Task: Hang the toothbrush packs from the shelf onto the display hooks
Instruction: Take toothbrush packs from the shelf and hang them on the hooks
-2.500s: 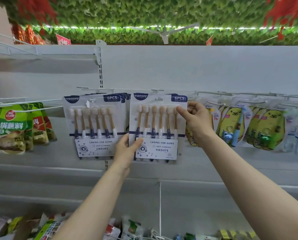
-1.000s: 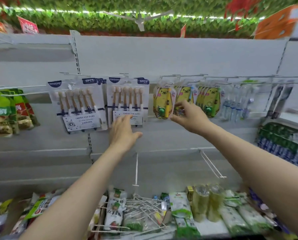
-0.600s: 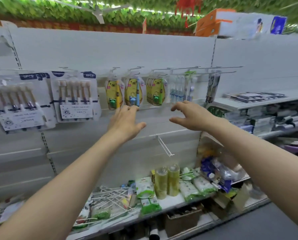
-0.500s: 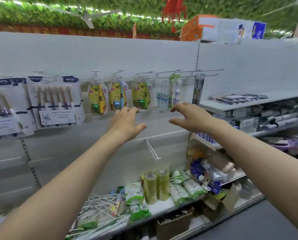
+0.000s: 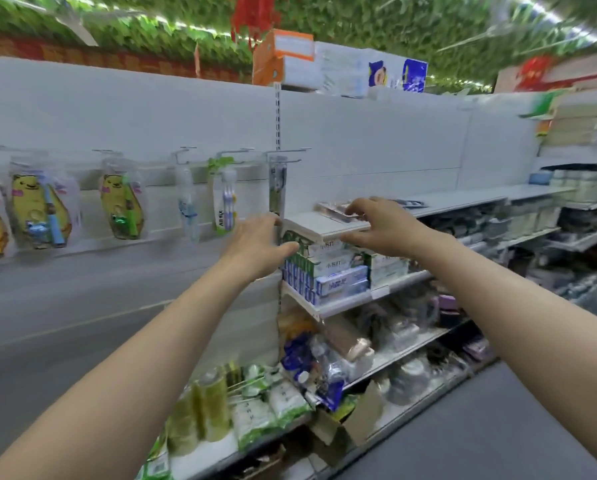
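Hovering right hand (image 5: pixel 383 230) palm-down by packs (image 5: pixel 332 208)

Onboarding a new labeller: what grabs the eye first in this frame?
Centre frame, the right hand reaches over flat packs on the white shelf, with the left hand open by the shelf's left edge. Yellow bear toothbrush packs hang from display hooks on the left.
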